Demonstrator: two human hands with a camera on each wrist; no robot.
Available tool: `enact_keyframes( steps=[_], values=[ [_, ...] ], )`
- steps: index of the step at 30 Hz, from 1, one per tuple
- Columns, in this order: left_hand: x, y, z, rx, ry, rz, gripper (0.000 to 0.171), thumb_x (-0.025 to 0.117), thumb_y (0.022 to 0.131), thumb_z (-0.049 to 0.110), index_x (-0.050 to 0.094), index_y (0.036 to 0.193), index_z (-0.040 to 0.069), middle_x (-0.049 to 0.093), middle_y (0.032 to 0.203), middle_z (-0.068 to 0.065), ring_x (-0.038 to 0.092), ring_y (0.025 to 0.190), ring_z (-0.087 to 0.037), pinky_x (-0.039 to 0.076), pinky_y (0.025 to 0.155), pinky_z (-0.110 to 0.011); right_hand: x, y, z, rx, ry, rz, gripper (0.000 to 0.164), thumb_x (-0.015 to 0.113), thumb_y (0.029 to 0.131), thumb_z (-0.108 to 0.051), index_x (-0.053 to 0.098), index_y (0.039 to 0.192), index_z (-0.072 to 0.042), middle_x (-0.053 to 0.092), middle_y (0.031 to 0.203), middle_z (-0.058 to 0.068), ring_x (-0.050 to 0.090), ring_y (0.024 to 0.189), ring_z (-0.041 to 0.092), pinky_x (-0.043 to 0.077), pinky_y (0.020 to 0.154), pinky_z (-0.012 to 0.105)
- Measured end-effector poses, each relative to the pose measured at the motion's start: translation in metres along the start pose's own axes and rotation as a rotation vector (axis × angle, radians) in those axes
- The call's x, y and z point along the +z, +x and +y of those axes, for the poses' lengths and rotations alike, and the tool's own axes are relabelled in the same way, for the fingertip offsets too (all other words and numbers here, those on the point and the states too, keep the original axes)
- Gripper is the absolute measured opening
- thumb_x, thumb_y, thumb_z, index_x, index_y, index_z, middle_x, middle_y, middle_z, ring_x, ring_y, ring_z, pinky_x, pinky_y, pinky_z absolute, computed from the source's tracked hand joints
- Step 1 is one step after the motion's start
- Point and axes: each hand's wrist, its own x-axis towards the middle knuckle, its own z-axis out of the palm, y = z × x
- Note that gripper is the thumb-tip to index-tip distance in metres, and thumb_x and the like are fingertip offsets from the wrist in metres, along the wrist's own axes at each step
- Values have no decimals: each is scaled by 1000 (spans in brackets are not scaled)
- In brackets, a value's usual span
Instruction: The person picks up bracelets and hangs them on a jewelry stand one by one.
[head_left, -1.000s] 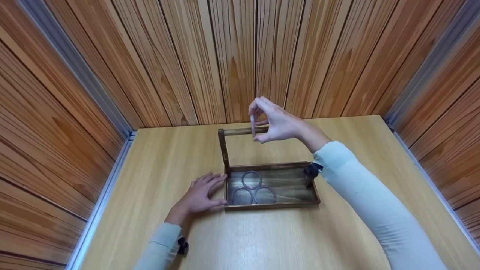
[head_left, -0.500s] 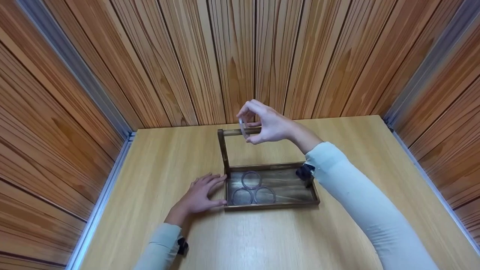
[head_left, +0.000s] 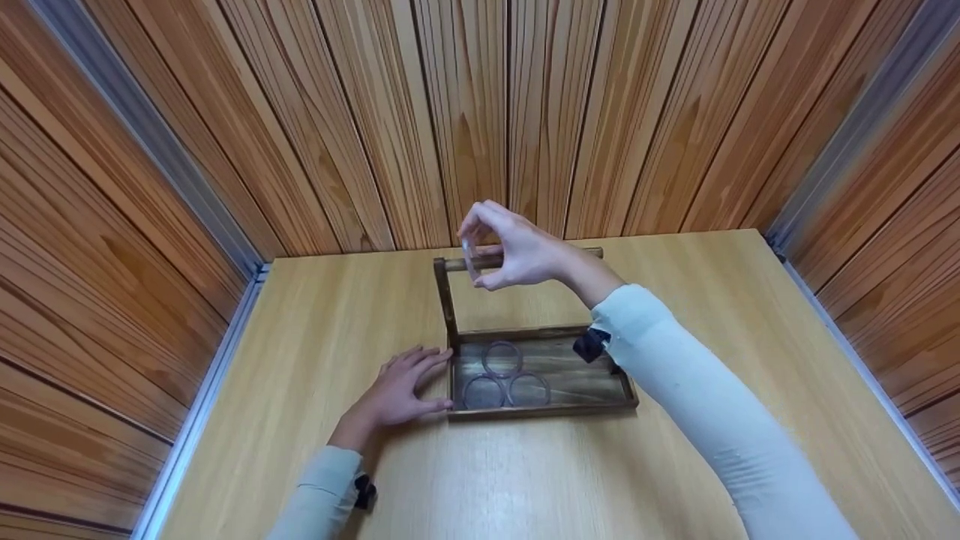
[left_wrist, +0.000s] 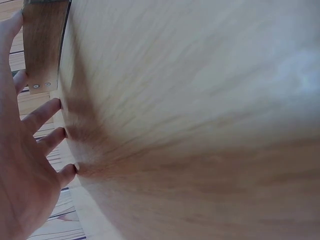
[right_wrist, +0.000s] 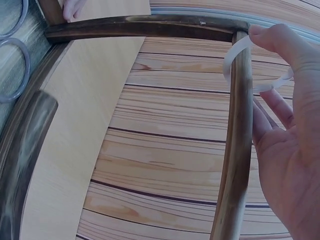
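Note:
My right hand [head_left: 517,247] pinches a translucent ring [head_left: 469,259] between thumb and fingertips. The ring encircles the horizontal bar [right_wrist: 240,150] of a dark wooden stand, close to the corner where the bar meets its upright post [head_left: 445,300]. At the stand's base is a shallow tray [head_left: 577,411], in which several similar rings [head_left: 502,359] lie flat at the left. My left hand [head_left: 401,390] rests spread on the table, thumb and index finger at the tray's left end wall [left_wrist: 45,50], the other fingertips on the tabletop.
The bar's right end [head_left: 596,253] is free. A second dark wooden post [right_wrist: 30,165] stands at the tray's right, mostly behind the right wrist in the head view. Wood-panelled walls [head_left: 480,112] enclose the light wooden table [head_left: 510,472].
My right hand has moved left along the bar with the ring, towards the upright post. The left hand, the tray and the rings in it have stayed in place.

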Motion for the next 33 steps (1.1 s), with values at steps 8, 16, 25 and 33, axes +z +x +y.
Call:
enact_keyframes(
  steps=[8, 16, 25, 33],
  values=[
    [1, 1, -1, 5, -3, 0, 91, 78, 97, 67, 44, 174, 35, 42, 182, -13, 26, 174, -48, 17, 138, -80, 5, 3, 0, -5, 1, -2, 65, 88, 83, 4, 56, 138, -2, 55, 137, 16, 62, 128, 35, 64, 116, 45],
    [-1, 2, 0, -1, 12, -3, 90, 77, 97, 67, 43, 175, 35, 40, 184, -12, 25, 175, -48, 16, 138, -80, 6, 6, -3, 22, -8, -27, 64, 87, 84, 5, 56, 139, -1, 54, 141, 19, 62, 132, 40, 62, 118, 44],
    [-1, 2, -1, 0, 16, -12, 90, 76, 98, 68, 42, 175, 36, 40, 184, -11, 24, 175, -47, 15, 139, -78, 8, 7, -5, 54, -169, -70, 66, 93, 87, -9, 56, 142, -5, 60, 145, 15, 66, 137, 34, 64, 114, 46],
    [-1, 1, -1, 18, 3, 0, 89, 78, 98, 65, 43, 174, 34, 42, 183, -13, 26, 174, -49, 17, 138, -80, 11, 7, -7, 56, -229, -93, 66, 96, 87, -14, 58, 140, -6, 66, 143, 14, 69, 136, 35, 61, 117, 48]
  ],
)
